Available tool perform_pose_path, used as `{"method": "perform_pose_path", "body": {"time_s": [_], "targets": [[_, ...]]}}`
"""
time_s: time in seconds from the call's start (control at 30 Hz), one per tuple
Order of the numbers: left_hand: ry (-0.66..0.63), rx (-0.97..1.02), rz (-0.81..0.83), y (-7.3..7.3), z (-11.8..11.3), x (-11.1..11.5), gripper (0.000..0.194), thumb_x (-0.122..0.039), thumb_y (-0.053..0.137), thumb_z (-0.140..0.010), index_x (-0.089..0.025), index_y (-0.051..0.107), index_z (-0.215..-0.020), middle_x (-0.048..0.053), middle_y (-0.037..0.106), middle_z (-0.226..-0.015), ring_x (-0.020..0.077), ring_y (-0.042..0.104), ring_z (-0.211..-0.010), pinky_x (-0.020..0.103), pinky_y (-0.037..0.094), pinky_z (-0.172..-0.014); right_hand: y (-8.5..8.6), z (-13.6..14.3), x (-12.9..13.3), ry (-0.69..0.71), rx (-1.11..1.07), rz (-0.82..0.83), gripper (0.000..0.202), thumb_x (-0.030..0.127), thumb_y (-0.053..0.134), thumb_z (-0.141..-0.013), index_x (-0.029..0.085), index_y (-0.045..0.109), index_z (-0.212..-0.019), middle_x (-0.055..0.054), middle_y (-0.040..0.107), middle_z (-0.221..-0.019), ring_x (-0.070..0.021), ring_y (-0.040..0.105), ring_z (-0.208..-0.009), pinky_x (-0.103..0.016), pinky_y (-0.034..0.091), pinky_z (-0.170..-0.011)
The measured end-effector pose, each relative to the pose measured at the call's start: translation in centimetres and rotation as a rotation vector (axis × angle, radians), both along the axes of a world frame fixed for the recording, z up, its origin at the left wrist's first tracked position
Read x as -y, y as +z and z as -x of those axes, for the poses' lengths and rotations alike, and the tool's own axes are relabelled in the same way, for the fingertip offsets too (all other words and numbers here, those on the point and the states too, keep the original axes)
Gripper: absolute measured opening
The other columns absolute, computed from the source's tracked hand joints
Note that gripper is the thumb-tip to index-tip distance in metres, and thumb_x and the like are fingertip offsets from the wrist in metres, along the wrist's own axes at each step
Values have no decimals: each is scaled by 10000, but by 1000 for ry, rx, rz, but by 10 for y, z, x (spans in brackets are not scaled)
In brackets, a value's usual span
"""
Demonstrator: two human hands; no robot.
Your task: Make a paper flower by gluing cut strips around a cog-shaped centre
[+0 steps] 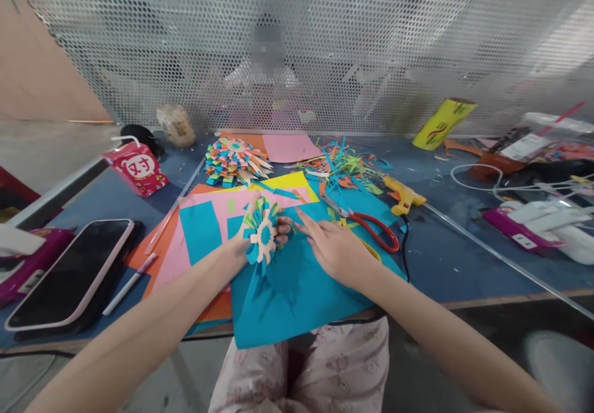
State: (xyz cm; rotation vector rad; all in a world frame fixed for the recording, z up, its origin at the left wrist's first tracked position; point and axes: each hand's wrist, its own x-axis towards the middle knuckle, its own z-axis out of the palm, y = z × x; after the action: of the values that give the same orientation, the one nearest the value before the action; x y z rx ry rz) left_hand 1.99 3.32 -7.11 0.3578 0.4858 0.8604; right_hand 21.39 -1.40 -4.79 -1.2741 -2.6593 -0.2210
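Observation:
My left hand (283,230) is closed on a fringed paper flower (266,235) with a blue centre, pale cream tabs and green and blue strips; it is held upright above a blue paper sheet (306,295). My right hand (336,249) reaches in from the right, index finger stretched towards the left fingertips, with nothing clearly visible in it. Just right of that hand lie red-handled pliers (378,230) and yellow-handled scissors (369,246), partly hidden. Behind the hands stands a bigger multicoloured fringed paper flower (234,159) beside a heap of cut paper strips (346,162).
A yellow glue gun (403,196) lies to the right, a clear glue stick (501,261) beyond it. At left are a phone (69,277), a white pen (130,284) and a red drink carton (137,169). A perforated metal panel (343,48) closes off the back; a yellow tube (443,123) leans there.

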Motion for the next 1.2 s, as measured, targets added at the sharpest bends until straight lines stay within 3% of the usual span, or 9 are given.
{"method": "perform_pose_path", "body": {"time_s": [0.23, 0.37, 0.53, 0.67, 0.8, 0.93, 1.0, 1.1, 1.2], "targets": [[-35, 35, 21, -4, 1, -2, 576, -679, 427, -812, -152, 584, -641, 63, 513, -666, 135, 428, -550, 235, 325, -442, -2, 9, 1, 25, 31, -48, 547, 113, 374, -882, 78, 337, -1426, -109, 670, -794, -241, 602, -797, -323, 462, -666], [-24, 2, 44, -2, 3, -3, 580, -682, 422, -811, -149, 601, -668, 72, 530, -677, 146, 452, -547, 252, 345, -443, 12, -4, -6, -24, -339, 100, 596, 215, 492, -881, 218, 287, -1440, -70, 703, -1057, -225, 644, -954, -344, 508, -784], [-15, 54, 30, -7, 3, -3, 505, -621, 486, -817, -144, 597, -693, 59, 516, -668, 143, 461, -539, 251, 343, -440, 40, -36, -30, -212, -578, 13, 459, 212, 580, -818, 230, 489, -1267, -16, 719, -866, -176, 650, -708, -307, 511, -704], [-26, 65, 30, -7, 5, -3, 497, -623, 494, -808, -146, 624, -753, 65, 527, -680, 149, 468, -545, 256, 361, -442, 59, -72, -71, -417, -390, -171, 256, 170, 515, -836, 179, 617, -1071, -77, 709, -899, -225, 641, -856, -345, 469, -810], [-52, 60, 47, -4, 7, -4, 497, -617, 486, -814, -144, 637, -788, 67, 522, -690, 147, 461, -550, 243, 353, -428, 65, -105, -118, -681, -160, -111, 311, 152, 416, -876, 184, 629, -1100, -116, 684, -1060, -243, 601, -988, -333, 433, -836], [-60, 69, 51, -6, 7, -5, 483, -604, 489, -818, -144, 629, -766, 59, 510, -690, 138, 452, -552, 243, 366, -436, 61, -116, -145, -795, -116, -78, 314, 260, 413, -917, 140, 688, -1011, -174, 689, -938, -284, 600, -894, -372, 444, -755], [-54, 73, 46, -6, 7, -5, 476, -600, 498, -816, -144, 627, -770, 57, 508, -685, 138, 456, -553, 241, 368, -439, 60, -115, -151, -808, -106, -93, 309, 291, 452, -910, 133, 713, -958, -190, 673, -992, -322, 571, -974, -408, 443, -775], [-44, 53, 43, -6, 6, -4, 506, -626, 482, -812, -142, 627, -785, 60, 518, -678, 143, 462, -545, 245, 369, -432, 62, -108, -147, -766, -97, -146, 257, 234, 504, -874, 158, 721, -989, -171, 554, -1299, -386, 443, -1185, -507, 394, -887], [-31, 20, 44, -4, 5, -4, 537, -639, 443, -825, -134, 623, -792, 66, 528, -672, 148, 464, -533, 255, 375, -428, 59, -92, -116, -658, -91, -157, 334, 157, 461, -874, 173, 664, -1139, -143, 561, -1323, -361, 468, -1194, -548, 349, -942]]}}
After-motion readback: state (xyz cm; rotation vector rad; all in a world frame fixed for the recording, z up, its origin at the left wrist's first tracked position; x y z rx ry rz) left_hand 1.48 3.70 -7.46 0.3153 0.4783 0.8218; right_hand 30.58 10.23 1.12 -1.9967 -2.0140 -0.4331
